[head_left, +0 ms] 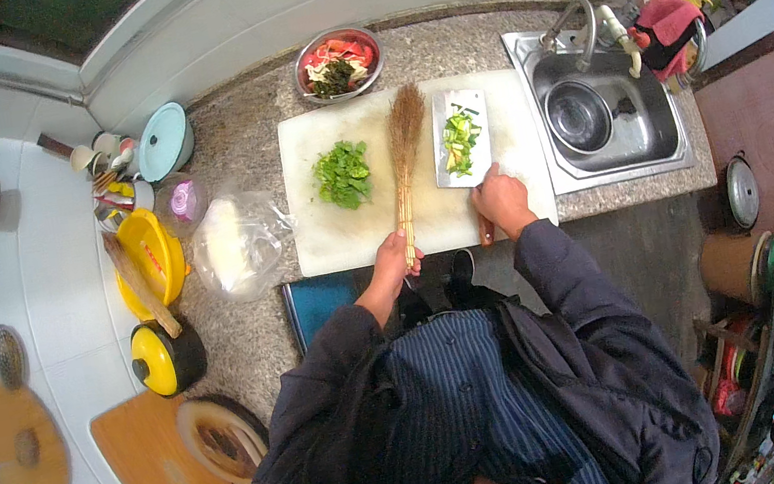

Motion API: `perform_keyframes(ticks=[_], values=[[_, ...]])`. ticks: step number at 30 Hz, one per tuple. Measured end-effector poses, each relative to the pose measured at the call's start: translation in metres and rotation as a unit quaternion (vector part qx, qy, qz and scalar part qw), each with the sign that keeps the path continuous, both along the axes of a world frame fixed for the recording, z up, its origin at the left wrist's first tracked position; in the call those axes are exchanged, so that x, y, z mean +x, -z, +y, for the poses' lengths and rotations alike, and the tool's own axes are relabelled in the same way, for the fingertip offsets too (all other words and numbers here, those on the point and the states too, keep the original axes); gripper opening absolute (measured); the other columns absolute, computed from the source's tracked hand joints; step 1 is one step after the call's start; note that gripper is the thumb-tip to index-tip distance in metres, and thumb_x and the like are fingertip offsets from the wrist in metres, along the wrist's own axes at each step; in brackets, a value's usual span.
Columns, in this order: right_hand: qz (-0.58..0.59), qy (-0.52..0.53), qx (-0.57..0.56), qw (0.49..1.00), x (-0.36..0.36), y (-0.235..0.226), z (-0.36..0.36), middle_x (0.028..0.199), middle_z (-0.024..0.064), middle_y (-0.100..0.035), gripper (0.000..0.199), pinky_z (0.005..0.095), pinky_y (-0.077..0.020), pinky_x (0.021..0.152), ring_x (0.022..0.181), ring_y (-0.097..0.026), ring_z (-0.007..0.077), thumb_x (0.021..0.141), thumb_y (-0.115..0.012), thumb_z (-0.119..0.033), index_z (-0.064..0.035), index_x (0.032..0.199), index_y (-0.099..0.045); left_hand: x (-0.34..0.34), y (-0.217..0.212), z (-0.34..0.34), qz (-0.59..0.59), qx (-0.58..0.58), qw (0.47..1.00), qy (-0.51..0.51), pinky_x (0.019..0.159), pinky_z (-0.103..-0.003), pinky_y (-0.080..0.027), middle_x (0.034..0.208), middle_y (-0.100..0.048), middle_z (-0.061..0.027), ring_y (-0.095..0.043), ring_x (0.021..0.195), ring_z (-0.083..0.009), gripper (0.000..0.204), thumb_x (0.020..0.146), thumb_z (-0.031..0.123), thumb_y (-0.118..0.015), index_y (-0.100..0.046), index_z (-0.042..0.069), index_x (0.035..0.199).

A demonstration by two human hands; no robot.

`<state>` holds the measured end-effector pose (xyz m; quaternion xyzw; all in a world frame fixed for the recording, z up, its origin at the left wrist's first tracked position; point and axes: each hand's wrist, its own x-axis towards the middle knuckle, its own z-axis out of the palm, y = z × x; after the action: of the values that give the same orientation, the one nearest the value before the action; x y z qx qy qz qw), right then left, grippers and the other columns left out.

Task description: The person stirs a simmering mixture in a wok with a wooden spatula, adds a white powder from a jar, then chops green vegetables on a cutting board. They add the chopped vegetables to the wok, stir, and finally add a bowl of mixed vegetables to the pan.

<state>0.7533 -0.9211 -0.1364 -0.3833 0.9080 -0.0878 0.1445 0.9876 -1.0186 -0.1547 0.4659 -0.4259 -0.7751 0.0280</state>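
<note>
My left hand point(395, 259) is closed round the bound handle of a straw brush point(405, 128), whose bristles point away from me over the white cutting board point(336, 242). To the right of the brush, my right hand point(504, 201) grips the brown handle of a cleaver point(482, 151). The blade lies flat, and chopped green and pale vegetable pieces point(460, 141) are heaped on it. A pile of leafy greens point(343, 174) sits on the left half of the board. Behind the board stands a metal bowl point(305, 81) of red, pale and dark green ingredients.
On the right is a steel sink point(660, 143) with a metal basin point(578, 116) and a tap point(589, 33). Left of the board lie a clear plastic bag point(241, 245), a yellow basin point(146, 255), a yellow-lidded pot point(163, 359) and a light-blue lidded container point(164, 144).
</note>
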Motion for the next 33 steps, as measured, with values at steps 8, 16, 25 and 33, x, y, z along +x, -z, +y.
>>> perform_keyframes(ticks=[8,16,25,33], values=[[-0.020,-0.004,-0.027,0.999,-0.002,-0.032,0.020,0.070,0.0224,-0.063,0.065,0.0448,-0.0497,0.057,0.064,-0.063,0.0376,0.083,-0.057,-0.042,0.0093,0.120,-0.043,-0.015,-0.004,-0.015,-0.042,-0.047,0.998,0.025,0.043,-0.027,-0.047,0.074,-0.057,-0.0085,-0.055,0.049,-0.0149,0.034,0.097,0.039,-0.039,-0.047,0.005,0.100],[0.026,0.093,-0.109,0.989,0.038,-0.037,0.139,0.064,0.0221,-0.060,0.041,0.0453,-0.0477,0.056,0.061,-0.060,0.0386,0.082,-0.063,-0.027,-0.0004,0.112,-0.056,-0.022,-0.007,-0.028,-0.098,-0.278,0.943,0.154,0.048,-0.034,-0.051,0.074,-0.060,-0.0128,-0.061,0.049,-0.0213,0.035,0.088,0.030,-0.056,-0.048,-0.002,0.099],[-0.112,0.185,-0.161,0.963,0.189,-0.060,0.201,0.073,0.0217,-0.062,0.029,0.0426,-0.0491,0.060,0.067,-0.062,0.0366,0.081,-0.063,-0.018,-0.0008,0.105,-0.060,-0.020,0.009,-0.046,-0.065,-0.247,0.937,0.239,0.049,-0.035,-0.052,0.072,-0.062,-0.0135,-0.063,0.051,-0.0237,0.038,0.086,0.029,-0.058,-0.049,-0.002,0.105],[-0.082,0.212,-0.233,0.946,0.210,-0.066,0.250,0.080,0.0222,-0.064,0.024,0.0423,-0.0497,0.065,0.073,-0.063,0.0375,0.081,-0.062,-0.016,-0.0025,0.101,-0.062,-0.027,-0.021,-0.042,-0.107,-0.321,0.901,0.271,0.043,-0.033,-0.051,0.068,-0.063,-0.0119,-0.061,0.045,-0.0229,0.029,0.086,0.027,-0.056,-0.055,0.002,0.101]])
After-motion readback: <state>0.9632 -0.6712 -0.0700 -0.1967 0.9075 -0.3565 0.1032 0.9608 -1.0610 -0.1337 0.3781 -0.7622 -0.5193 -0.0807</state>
